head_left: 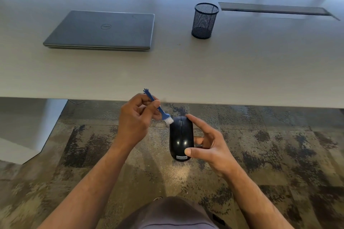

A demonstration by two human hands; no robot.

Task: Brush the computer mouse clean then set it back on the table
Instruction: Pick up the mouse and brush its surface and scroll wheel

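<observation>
Pale and wide, the table [186, 72] fills the far half of the view, its near edge running across the middle, with patterned dark-and-tan carpet [279, 154] below it on the near side. On the table at far left lies a closed grey laptop [100, 30], lid up with a round logo; to its right stands a dark mesh pen cup [204, 21], upright and well apart from the laptop. Farther right a long dark slot [273, 9] is set into the tabletop.

Both hands are held over the carpet, just near of the table edge. The right hand [210, 147] grips a black computer mouse [181, 138] off the table, in the air: the thumb presses the near end beside a white label, the forefinger reaches to the far tip, and the other fingers curl behind its right side. The mouse lies with its buttons and wheel facing up, long axis running near to far.

The left hand [136, 119] pinches a small blue brush [158, 107] by its handle, fingers curled round it. The brush slants down to the right, its white bristles touching the far left corner of the mouse, its forked blue tail poking up over the table edge
</observation>
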